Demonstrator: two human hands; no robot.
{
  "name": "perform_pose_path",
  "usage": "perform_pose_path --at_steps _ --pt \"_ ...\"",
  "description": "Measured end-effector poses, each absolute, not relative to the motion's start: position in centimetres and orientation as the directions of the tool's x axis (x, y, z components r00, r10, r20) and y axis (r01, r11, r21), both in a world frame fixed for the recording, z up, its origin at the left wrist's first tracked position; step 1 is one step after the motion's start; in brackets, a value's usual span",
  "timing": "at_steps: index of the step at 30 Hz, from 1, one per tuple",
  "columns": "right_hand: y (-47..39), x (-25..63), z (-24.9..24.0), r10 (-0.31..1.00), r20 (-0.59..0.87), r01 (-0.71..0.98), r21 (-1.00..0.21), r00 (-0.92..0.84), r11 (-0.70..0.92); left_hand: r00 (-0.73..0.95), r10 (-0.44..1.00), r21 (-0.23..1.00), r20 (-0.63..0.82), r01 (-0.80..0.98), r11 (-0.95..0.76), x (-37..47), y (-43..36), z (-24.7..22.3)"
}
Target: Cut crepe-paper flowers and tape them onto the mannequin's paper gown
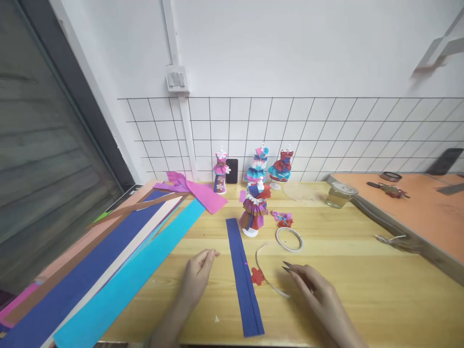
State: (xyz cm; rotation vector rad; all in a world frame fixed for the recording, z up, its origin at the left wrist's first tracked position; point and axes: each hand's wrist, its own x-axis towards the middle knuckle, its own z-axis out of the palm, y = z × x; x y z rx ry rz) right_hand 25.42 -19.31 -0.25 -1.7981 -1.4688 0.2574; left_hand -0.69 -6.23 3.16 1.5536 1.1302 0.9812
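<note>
My right hand (313,290) is closed around small scissors (287,266), whose dark tips point left. My left hand (198,270) hovers over the table with thumb and fingers pinched together; what they hold, if anything, is too small to name. Between my hands lies a dark blue paper strip (241,275), with a red paper flower (257,276) at its right edge. A thin pale strip (266,275) curves beside the flower. Behind them stands a small dress form (254,208) in ruffled red, blue, purple and brown paper. A white tape roll (289,239) lies to its right.
Long coloured paper strips (137,270) cover the left side, with pink paper (206,193) on top. Three more dressed forms (256,166) and a black phone (232,171) stand at the tiled wall. A lidded cup (340,195) sits at the back right, beside an orange surface (427,208).
</note>
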Motion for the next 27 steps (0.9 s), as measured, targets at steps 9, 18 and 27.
perform_pose_path --at_steps 9,18,27 --pt "-15.3 25.3 8.1 0.818 0.468 0.794 -0.607 0.335 0.022 0.35 0.935 0.911 -0.051 0.401 -0.1 -2.2 -9.5 0.2" --pt "-6.5 26.8 11.3 0.836 0.44 0.666 -0.735 0.329 0.125 0.4 0.915 0.903 -0.061 0.412 -0.12 -2.5 -9.3 -0.2" --pt "-4.1 25.2 9.3 0.862 0.287 0.359 -0.924 0.418 0.133 0.42 0.907 0.887 -0.04 0.433 -0.161 -2.8 -9.1 -0.7"
